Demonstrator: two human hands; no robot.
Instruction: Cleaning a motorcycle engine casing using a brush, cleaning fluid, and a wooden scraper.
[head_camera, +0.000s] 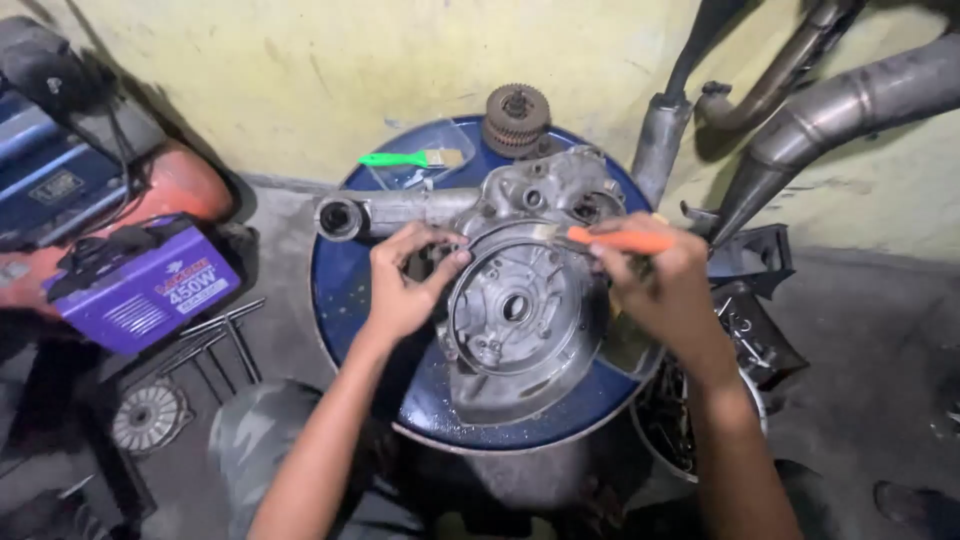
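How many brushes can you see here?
2. A green-handled brush lies on the blue drum top behind the engine casing; an orange-handled brush is in the right hand, over the casing. Others may be hidden.

A repair workshop: exhaust pipes (840, 105), engine casing (520, 300), T-wrenches (225, 335).

An engine casing (520, 300) lies in the middle of a drum top (345, 290); a gear (516, 118) and a brush (410, 159) sit at its far edge — a welding box (140, 285) and T-handled wrenches (220, 335) lie on the floor to the left, pipes (800, 110) behind on the right.
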